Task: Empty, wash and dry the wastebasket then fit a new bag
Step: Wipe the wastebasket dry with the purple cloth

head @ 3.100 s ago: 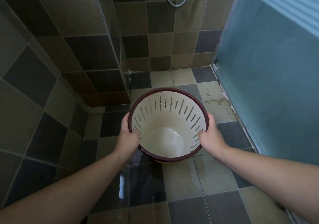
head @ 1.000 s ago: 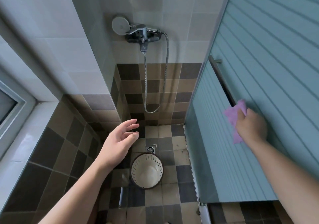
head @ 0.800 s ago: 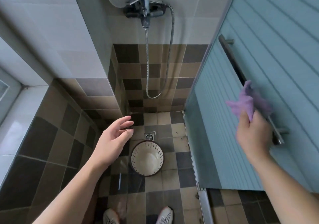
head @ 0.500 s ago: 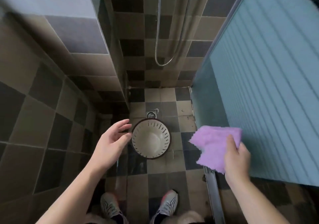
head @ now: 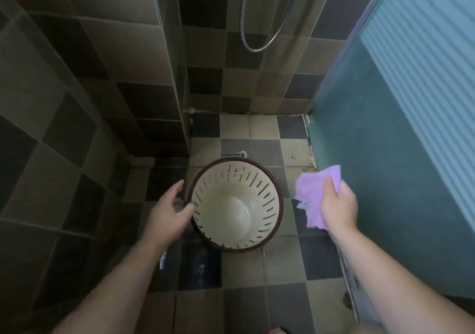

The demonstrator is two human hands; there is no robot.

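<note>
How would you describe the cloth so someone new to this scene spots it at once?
Start at the blue-green shower door along the right side, then drop to the tiled floor at its foot. There the right hand grips a purple cloth, just right of the cream wastebasket. It is the only soft, brightly coloured thing among hard tiles and plastic.

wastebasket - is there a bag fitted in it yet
No, the wastebasket shows its bare cream slotted inside and dark rim, with no liner; the right hand holds only a purple cloth.
</note>
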